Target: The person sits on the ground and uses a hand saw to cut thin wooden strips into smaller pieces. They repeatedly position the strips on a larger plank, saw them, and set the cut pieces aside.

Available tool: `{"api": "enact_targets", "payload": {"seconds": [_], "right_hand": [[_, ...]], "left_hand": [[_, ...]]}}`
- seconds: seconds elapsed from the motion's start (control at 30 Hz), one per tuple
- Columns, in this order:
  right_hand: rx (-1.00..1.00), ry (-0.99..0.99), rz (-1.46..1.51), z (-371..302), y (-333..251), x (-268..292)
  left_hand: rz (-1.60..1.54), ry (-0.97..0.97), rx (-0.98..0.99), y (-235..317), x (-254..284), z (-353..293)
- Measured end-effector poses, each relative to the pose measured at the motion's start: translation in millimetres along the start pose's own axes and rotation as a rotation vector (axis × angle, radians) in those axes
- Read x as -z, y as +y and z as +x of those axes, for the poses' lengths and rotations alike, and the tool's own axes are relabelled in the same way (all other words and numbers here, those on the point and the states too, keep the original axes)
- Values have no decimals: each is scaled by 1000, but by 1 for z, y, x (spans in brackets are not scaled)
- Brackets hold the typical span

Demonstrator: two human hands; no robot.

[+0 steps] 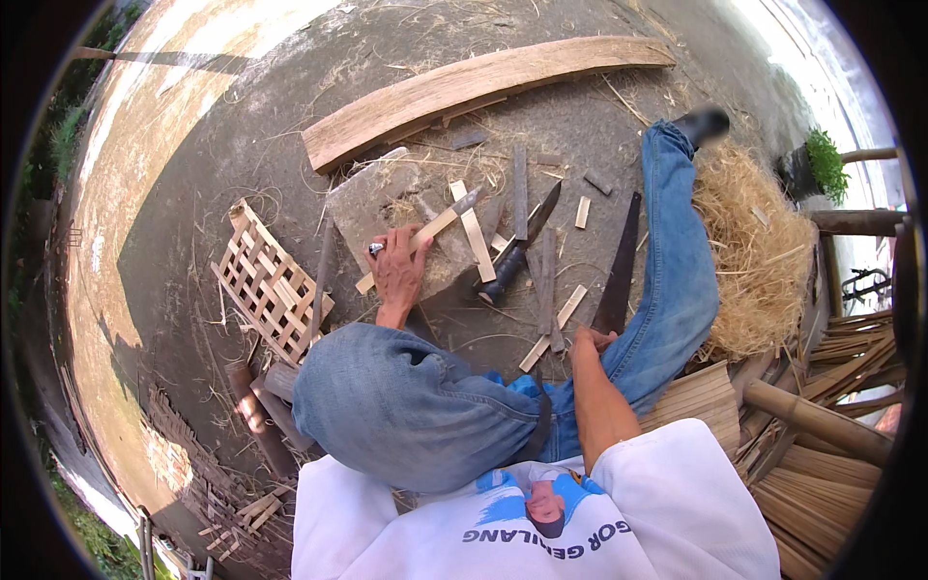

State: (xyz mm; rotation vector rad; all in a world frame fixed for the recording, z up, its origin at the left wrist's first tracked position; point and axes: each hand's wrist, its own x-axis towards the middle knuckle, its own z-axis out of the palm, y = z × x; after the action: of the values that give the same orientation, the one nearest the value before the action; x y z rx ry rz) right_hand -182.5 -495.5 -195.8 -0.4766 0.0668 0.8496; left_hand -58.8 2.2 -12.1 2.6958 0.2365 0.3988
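My left hand (396, 271), with a ring on one finger, holds a pale wooden slat (437, 226) slantwise over a stone block (362, 198). The slat's far tip looks grey. At the wide near end of a dark handsaw (619, 266), the fingers of my right hand (592, 340) are curled; the saw's handle is hidden there. Between my hands lies a knife (541, 217) with a black handle, its blade pointing away. Another pale slat (472, 232) lies just beyond the held one. One more short slat (554, 329) rests left of my right hand.
A long curved plank (483, 82) lies across the far side. Left of my knee is a woven slat lattice (271, 275). Wood shavings (754, 251) are heaped right of my outstretched leg (677, 261). Dark strips (520, 193) lie near the knife. Bamboo poles (822, 420) stand at right.
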Motion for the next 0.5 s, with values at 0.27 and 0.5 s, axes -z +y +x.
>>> {"api": "enact_targets", "payload": {"seconds": [0.27,0.5], "right_hand": [[-113,-6,-24,-6,-27,-23],[-159,795,177,-18,-26,-26]], "left_hand": [[-13,2,14,-1,-10,0],[23,-34,-13,1,-9,2]]}}
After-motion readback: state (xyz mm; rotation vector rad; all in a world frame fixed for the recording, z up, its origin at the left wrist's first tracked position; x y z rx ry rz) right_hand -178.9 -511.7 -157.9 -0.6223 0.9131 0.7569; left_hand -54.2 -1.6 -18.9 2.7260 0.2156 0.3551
